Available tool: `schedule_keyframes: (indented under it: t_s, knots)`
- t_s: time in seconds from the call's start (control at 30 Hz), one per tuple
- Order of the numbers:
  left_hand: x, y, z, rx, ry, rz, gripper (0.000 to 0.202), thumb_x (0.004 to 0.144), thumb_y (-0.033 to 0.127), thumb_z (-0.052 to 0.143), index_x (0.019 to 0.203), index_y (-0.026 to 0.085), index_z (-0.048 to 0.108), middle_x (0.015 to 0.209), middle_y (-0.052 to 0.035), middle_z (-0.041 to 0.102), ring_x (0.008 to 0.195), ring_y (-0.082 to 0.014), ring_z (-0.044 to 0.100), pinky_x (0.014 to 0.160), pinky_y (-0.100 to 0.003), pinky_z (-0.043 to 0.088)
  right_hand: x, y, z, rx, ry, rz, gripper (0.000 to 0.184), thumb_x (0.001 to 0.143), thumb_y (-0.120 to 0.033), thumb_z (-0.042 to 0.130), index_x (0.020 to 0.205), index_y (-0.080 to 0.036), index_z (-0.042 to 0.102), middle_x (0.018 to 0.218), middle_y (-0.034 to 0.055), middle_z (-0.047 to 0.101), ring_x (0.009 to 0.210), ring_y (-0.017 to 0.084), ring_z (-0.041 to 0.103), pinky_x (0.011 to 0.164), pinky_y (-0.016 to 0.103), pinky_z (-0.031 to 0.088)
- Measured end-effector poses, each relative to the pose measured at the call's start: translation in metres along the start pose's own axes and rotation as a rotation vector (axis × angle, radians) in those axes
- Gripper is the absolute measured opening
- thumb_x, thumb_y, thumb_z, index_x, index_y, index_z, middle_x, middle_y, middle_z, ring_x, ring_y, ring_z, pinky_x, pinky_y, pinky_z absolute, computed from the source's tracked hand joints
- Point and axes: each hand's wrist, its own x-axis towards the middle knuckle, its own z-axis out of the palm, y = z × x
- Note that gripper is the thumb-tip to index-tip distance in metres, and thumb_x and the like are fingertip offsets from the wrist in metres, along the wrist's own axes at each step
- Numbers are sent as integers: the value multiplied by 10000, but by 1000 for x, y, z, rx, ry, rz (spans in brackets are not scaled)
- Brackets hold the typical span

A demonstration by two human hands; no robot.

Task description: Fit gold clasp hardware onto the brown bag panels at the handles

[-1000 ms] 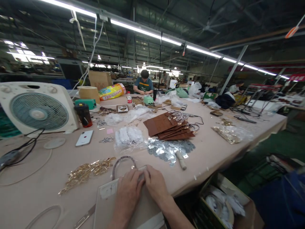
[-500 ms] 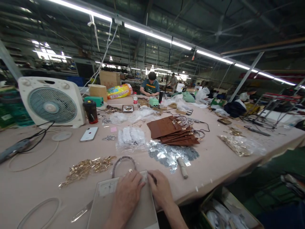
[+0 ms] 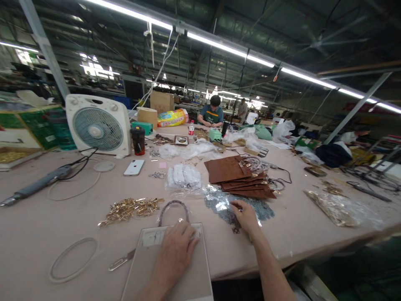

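Observation:
My left hand point(image 3: 178, 246) presses down on a flat grey bag panel point(image 3: 194, 276) at the front of the table, its bent fingers near the top edge. From that edge rises a wrapped, rope-like handle point(image 3: 172, 203) with a small gold fitting at its base. My right hand point(image 3: 246, 215) is at the front of a pile of small silver metal plates point(image 3: 219, 200), fingers curved and slightly apart, tips at the plates. Whether a plate is between them is too small to tell. Beneath the panel's left side sticks out a flat metal strip point(image 3: 120, 261).
Gold metal fittings point(image 3: 131, 209) lie left of the handle. Brown bag panels point(image 3: 232, 169) are stacked behind the silver plates, beside a clear plastic bag point(image 3: 183, 177). A phone point(image 3: 134, 167), a box fan point(image 3: 98, 127) and a soldering-iron-like tool point(image 3: 40, 184) are at left. A co-worker point(image 3: 211, 113) sits across.
My right hand has left the panel's top right corner and moved right to the silver plates. My left hand stays on the panel. The view has turned left.

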Motion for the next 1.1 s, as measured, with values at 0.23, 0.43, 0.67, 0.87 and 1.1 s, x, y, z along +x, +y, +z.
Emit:
schedule_keyframes:
  t_s: [0.23, 0.43, 0.67, 0.87, 1.1]
  knots:
    - [-1, 0, -1, -73, 16, -41, 74, 987, 241, 642, 1056, 263, 632, 1160, -44, 635, 1065, -270, 599, 923, -451, 460, 17, -3, 22, -93, -154, -69, 154, 722, -367, 731, 780, -248, 808, 823, 48, 770, 816, 244, 657, 812, 366, 478]
    - [0, 0, -2, -110, 31, -47, 129, 942, 223, 691, 1057, 258, 643, 1156, -52, 642, 1072, -279, 606, 923, -470, 470, 21, 6, 27, -93, -160, -63, 121, 743, -332, 699, 724, -243, 780, 751, 48, 755, 741, 229, 644, 756, 356, 469]
    - [-3, -1, -6, -199, 76, -72, 300, 820, 199, 835, 1061, 253, 665, 1143, -44, 636, 1101, -276, 594, 964, -479, 468, 33, 20, 26, -7, -137, -22, 236, 744, -448, 678, 753, -222, 747, 777, 55, 750, 775, 248, 655, 775, 372, 487]
    - [-3, -5, -3, -202, 95, -72, 347, 781, 230, 898, 1068, 255, 705, 1163, -49, 644, 1112, -277, 592, 967, -472, 483, 34, 31, 26, 39, -57, 30, 372, 774, -505, 639, 959, -197, 738, 971, 102, 767, 905, 274, 673, 894, 415, 492]
    - [-2, -3, -4, -179, 103, -66, 318, 785, 233, 895, 1047, 262, 719, 1151, -50, 654, 1093, -277, 611, 948, -469, 500, 23, 19, 26, 104, -40, 47, 365, 771, -524, 664, 934, -212, 757, 943, 72, 773, 887, 254, 684, 858, 380, 520]
